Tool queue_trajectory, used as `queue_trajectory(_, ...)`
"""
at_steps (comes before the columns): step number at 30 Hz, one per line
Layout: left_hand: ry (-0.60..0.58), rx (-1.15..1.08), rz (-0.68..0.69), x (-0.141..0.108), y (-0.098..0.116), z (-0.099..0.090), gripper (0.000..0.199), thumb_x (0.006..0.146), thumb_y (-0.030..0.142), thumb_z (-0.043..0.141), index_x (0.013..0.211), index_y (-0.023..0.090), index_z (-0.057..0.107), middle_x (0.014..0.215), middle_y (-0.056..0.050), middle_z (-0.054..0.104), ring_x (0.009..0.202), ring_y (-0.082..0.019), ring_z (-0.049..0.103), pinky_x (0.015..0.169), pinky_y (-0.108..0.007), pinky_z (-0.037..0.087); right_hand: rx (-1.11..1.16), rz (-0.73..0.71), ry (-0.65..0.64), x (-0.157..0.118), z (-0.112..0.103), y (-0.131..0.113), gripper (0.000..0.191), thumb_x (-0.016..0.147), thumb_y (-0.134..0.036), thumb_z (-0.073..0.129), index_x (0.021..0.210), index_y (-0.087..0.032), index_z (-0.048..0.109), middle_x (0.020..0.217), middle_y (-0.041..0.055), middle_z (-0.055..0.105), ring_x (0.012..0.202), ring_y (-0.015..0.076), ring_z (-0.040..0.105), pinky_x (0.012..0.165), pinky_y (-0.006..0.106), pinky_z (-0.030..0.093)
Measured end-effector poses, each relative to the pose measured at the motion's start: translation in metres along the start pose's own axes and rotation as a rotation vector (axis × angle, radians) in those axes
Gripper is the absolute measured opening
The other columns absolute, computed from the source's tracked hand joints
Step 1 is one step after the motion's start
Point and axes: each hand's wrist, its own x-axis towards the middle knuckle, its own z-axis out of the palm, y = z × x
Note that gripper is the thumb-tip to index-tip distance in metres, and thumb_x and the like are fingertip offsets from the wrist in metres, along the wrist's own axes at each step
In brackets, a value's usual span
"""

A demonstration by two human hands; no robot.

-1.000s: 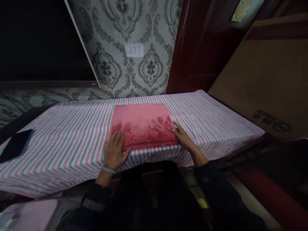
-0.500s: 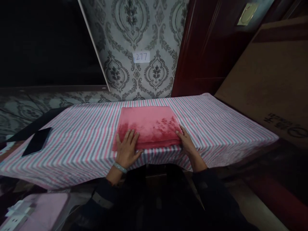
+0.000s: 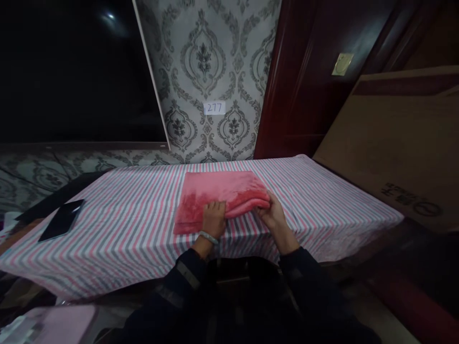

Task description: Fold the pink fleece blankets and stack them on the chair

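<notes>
A folded pink-red plush cloth (image 3: 218, 184), perhaps a towel or small blanket, lies on a striped tablecloth (image 3: 132, 210). My left hand (image 3: 214, 219), with a bracelet at the wrist, has its fingers curled over the near edge of the plush cloth, closed on it. At the near right corner, my right hand (image 3: 273, 214) pinches the folded layers and lifts them slightly off the table. Between the two hands the near edge bulges upward and shows its rounded folds. My right thumb and some fingertips are partly hidden by the fabric.
A black phone (image 3: 62, 220) rests at the table's left. A large dark screen (image 3: 79, 71) hangs at the back left, beside a wall label (image 3: 214, 108) reading 277. At the right leans a big cardboard box (image 3: 401, 143). A pink stool-like surface (image 3: 62, 325) stands low at the left.
My left hand has slid right and gone from lying flat to gripping the near edge. My right hand has raised the near right corner of the plush cloth. The view has tilted up slightly.
</notes>
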Motion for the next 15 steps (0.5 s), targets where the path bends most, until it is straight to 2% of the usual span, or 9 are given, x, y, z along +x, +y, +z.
queue_trajectory(2, 0.014, -0.025, -0.005, 0.01, -0.003, -0.012, 0.048, 0.082, 0.008, 0.049, 0.127, 0.014, 0.063, 0.114, -0.015, 0.07, 0.111, -0.031, 0.06, 0.093, -0.045, 0.045, 0.062, 0.012, 0.031, -0.009, -0.002, 0.014, 0.024, 0.079, -0.051, 0.064, 0.076, -0.028, 0.059, 0.071, 0.0003, 0.073, 0.073, 0.0237, 0.073, 0.077, 0.041, 0.065)
queue_trajectory(4, 0.034, -0.044, -0.005, 0.021, -0.005, -0.027, 0.046, 0.082, 0.008, 0.049, 0.125, 0.015, 0.064, 0.115, -0.014, 0.07, 0.113, -0.031, 0.059, 0.095, -0.045, 0.044, 0.039, 0.047, -0.006, -0.02, -0.002, 0.03, 0.023, 0.076, -0.05, 0.068, 0.075, -0.029, 0.06, 0.07, 0.0006, 0.073, 0.075, 0.0257, 0.074, 0.084, 0.045, 0.064)
queue_trajectory(8, 0.041, -0.071, 0.006, 0.041, -0.011, -0.06, 0.042, 0.08, 0.008, 0.052, 0.118, 0.016, 0.066, 0.116, -0.013, 0.071, 0.113, -0.031, 0.061, 0.096, -0.042, 0.045, 0.061, 0.171, -0.163, -0.036, 0.007, 0.046, 0.029, 0.073, -0.049, 0.073, 0.091, -0.027, 0.068, 0.097, 0.0049, 0.078, 0.098, 0.0309, 0.074, 0.097, 0.052, 0.058)
queue_trajectory(11, 0.053, -0.136, 0.016, 0.054, -0.016, -0.082, 0.034, 0.08, 0.009, 0.053, 0.108, 0.018, 0.068, 0.107, -0.01, 0.073, 0.105, -0.028, 0.065, 0.089, -0.038, 0.047, 0.147, 0.119, -0.224, -0.039, 0.016, 0.045, 0.03, 0.073, -0.044, 0.073, 0.098, -0.03, 0.066, 0.12, 0.0046, 0.073, 0.12, 0.0312, 0.066, 0.106, 0.053, 0.052)
queue_trajectory(13, 0.054, -0.209, 0.014, 0.062, -0.02, -0.096, 0.028, 0.08, 0.01, 0.053, 0.101, 0.018, 0.069, 0.099, -0.008, 0.074, 0.097, -0.026, 0.066, 0.084, -0.034, 0.048, 0.167, 0.102, -0.239, -0.038, 0.02, 0.046, 0.031, 0.073, -0.039, 0.074, 0.101, -0.03, 0.064, 0.125, 0.0048, 0.07, 0.125, 0.0303, 0.063, 0.108, 0.052, 0.05)
queue_trajectory(15, 0.047, -0.307, 0.029, 0.072, -0.024, -0.113, 0.023, 0.079, 0.011, 0.053, 0.093, 0.018, 0.07, 0.091, -0.006, 0.073, 0.091, -0.024, 0.067, 0.08, -0.032, 0.047, 0.182, 0.154, -0.237, -0.037, 0.022, 0.052, 0.031, 0.072, -0.034, 0.077, 0.099, -0.029, 0.063, 0.119, 0.0053, 0.072, 0.121, 0.0285, 0.065, 0.109, 0.051, 0.049)
